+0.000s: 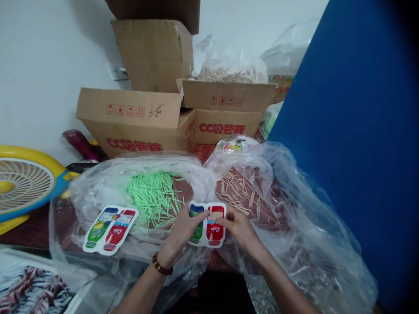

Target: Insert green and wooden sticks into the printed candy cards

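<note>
My left hand (pixel 183 229) grips the left side of a flat, bottle-shaped candy packet (pixel 200 235), its thumb lying across the front. The packet has a green-and-blue half and a red "Cola" half. My right hand (pixel 240 226) is closed on its right edge, thumb and fingers by a window that shows tan sticks. Another such packet (pixel 110 230) lies to the left on clear plastic. Beyond my left hand is a pile of thin green sticks (pixel 152 196). Tan sticks (pixel 238 192) lie scattered beyond my right hand.
Open cardboard boxes (pixel 137 131) with red lettering stand at the back, a bag of tan sticks (pixel 232 72) above them. A yellow-and-blue fan (pixel 29 183) is at far left. At lower left sits a white tray (pixel 78 290). A blue panel (pixel 353 131) borders the right.
</note>
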`<state>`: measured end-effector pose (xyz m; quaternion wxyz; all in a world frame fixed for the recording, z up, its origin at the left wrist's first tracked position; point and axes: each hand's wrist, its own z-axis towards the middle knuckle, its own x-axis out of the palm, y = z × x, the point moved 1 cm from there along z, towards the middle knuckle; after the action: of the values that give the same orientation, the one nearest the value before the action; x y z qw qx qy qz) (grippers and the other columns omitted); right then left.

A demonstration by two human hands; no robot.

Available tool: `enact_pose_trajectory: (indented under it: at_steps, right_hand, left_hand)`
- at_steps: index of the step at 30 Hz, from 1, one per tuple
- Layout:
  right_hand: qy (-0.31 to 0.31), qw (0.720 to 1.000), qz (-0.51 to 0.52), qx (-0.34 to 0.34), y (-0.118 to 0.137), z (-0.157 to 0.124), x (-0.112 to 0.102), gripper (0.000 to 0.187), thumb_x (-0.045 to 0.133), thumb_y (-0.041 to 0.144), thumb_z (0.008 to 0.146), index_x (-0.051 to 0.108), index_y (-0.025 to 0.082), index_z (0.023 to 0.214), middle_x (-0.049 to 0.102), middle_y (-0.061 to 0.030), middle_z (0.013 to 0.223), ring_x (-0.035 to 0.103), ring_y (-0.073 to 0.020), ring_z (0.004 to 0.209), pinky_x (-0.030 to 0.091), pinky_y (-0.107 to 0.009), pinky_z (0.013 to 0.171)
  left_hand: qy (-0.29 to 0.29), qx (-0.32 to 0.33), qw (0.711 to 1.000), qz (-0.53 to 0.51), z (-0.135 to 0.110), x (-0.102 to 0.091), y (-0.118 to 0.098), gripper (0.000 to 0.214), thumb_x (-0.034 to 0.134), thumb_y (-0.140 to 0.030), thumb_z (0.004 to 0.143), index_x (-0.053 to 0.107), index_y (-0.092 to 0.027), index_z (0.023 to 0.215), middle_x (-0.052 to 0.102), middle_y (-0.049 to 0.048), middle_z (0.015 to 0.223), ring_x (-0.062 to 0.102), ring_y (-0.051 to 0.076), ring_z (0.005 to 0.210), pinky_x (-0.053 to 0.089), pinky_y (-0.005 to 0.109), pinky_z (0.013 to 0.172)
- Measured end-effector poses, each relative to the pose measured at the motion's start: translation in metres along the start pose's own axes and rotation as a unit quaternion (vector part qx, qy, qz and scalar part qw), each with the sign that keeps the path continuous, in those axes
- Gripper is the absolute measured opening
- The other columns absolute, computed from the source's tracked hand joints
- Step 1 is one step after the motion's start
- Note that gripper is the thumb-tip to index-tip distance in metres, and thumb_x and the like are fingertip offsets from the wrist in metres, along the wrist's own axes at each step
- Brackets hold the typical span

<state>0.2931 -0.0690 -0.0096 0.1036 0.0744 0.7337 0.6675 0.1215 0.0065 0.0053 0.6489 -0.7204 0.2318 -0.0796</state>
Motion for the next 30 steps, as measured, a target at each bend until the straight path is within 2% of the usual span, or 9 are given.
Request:
enact_pose_trajectory:
  at_steps: [3, 6, 9, 12, 15, 17, 22, 25, 30]
  right_hand:
    - [-0.018, 0.965, -0.262, 0.017, 0.001, 0.013, 0.003, 0.021, 0.062, 0.038, 0.078, 0.065, 0.021, 0.088, 0.071, -0.0024, 0.081, 0.064, -0.0203, 0.077, 0.044, -0.028, 0.067]
    - [-0.003, 0.891, -0.453, 0.041, 0.003, 0.016, 0.004, 0.028, 0.052, 0.043, 0.085, 0.063, 0.019, 0.093, 0.071, -0.0078, 0.085, 0.066, -0.0241, 0.08, 0.04, -0.029, 0.064]
    - [-0.006, 0.854, -0.518, 0.05, 0.007, 0.013, 0.0, 0.033, 0.049, 0.043, 0.088, 0.058, 0.016, 0.104, 0.071, -0.0116, 0.086, 0.067, -0.0273, 0.081, 0.038, -0.03, 0.062]
    - [-0.048, 0.838, -0.542, 0.031, 0.019, 0.01, -0.001, 0.038, 0.047, 0.039, 0.09, 0.05, 0.016, 0.12, 0.071, -0.0107, 0.084, 0.068, -0.0278, 0.077, 0.037, -0.031, 0.06]
    - [-0.029, 0.859, -0.508, -0.058, 0.038, 0.017, 0.022, 0.027, 0.042, 0.033, 0.093, 0.054, 0.02, 0.113, 0.069, -0.0085, 0.092, 0.066, -0.0233, 0.08, 0.04, -0.03, 0.066]
    - [0.051, 0.861, -0.489, -0.13, 0.048, 0.03, 0.055, 0.021, 0.041, 0.029, 0.093, 0.06, 0.022, 0.096, 0.068, -0.0069, 0.096, 0.064, -0.0209, 0.087, 0.042, -0.029, 0.072]
    - [0.153, 0.8, -0.557, -0.161, 0.048, 0.091, 0.142, 0.021, 0.043, 0.022, 0.09, 0.064, 0.019, 0.096, 0.066, -0.0079, 0.104, 0.062, -0.0187, 0.094, 0.042, -0.026, 0.077]
    - [0.128, 0.786, -0.588, -0.143, 0.039, 0.127, 0.17, 0.028, 0.048, 0.018, 0.086, 0.063, 0.01, 0.108, 0.063, -0.0177, 0.114, 0.058, -0.0261, 0.106, 0.042, -0.032, 0.085]
    - [0.141, 0.767, -0.614, -0.124, 0.028, 0.147, 0.188, 0.025, 0.05, 0.016, 0.083, 0.07, 0.007, 0.097, 0.068, -0.0196, 0.104, 0.06, -0.0297, 0.104, 0.038, -0.041, 0.091]
  left_hand:
    - [-0.12, 0.122, 0.967, 0.187, -0.003, -0.013, 0.013, 0.056, 0.063, -0.036, 0.08, 0.047, -0.014, 0.128, 0.062, 0.0126, 0.108, 0.059, 0.026, 0.096, 0.046, 0.04, 0.085]
    - [-0.104, 0.184, 0.91, 0.356, -0.013, -0.015, 0.025, 0.058, 0.057, -0.028, 0.083, 0.04, -0.015, 0.137, 0.054, 0.0164, 0.121, 0.049, 0.031, 0.112, 0.038, 0.049, 0.096]
    - [-0.061, 0.178, 0.891, 0.413, -0.022, -0.013, 0.034, 0.06, 0.057, -0.028, 0.084, 0.038, -0.018, 0.14, 0.054, 0.0154, 0.124, 0.049, 0.032, 0.113, 0.038, 0.049, 0.095]
    - [-0.106, 0.185, 0.899, 0.383, -0.026, -0.03, 0.038, 0.057, 0.056, -0.033, 0.086, 0.038, -0.02, 0.138, 0.053, 0.0154, 0.126, 0.048, 0.031, 0.115, 0.039, 0.047, 0.095]
    - [-0.219, 0.183, 0.893, 0.349, -0.031, -0.083, 0.046, 0.04, 0.05, -0.033, 0.09, 0.047, -0.021, 0.128, 0.057, 0.0129, 0.12, 0.052, 0.028, 0.113, 0.04, 0.045, 0.096]
    - [-0.287, 0.167, 0.867, 0.372, -0.038, -0.134, 0.057, 0.032, 0.049, -0.037, 0.09, 0.055, -0.02, 0.116, 0.061, 0.0113, 0.111, 0.055, 0.028, 0.108, 0.04, 0.044, 0.095]
    - [-0.366, 0.034, 0.781, 0.506, -0.059, -0.247, 0.095, 0.041, 0.042, -0.044, 0.089, 0.06, -0.014, 0.109, 0.063, 0.0144, 0.103, 0.056, 0.031, 0.101, 0.042, 0.045, 0.089]
    - [-0.337, -0.001, 0.751, 0.569, -0.066, -0.275, 0.112, 0.051, 0.04, -0.045, 0.088, 0.057, -0.008, 0.118, 0.06, 0.0191, 0.107, 0.054, 0.033, 0.103, 0.042, 0.045, 0.09]
    - [-0.305, 0.001, 0.762, 0.571, -0.064, -0.281, 0.12, 0.049, 0.038, -0.045, 0.09, 0.061, -0.01, 0.115, 0.063, 0.0167, 0.106, 0.055, 0.031, 0.105, 0.04, 0.042, 0.092]
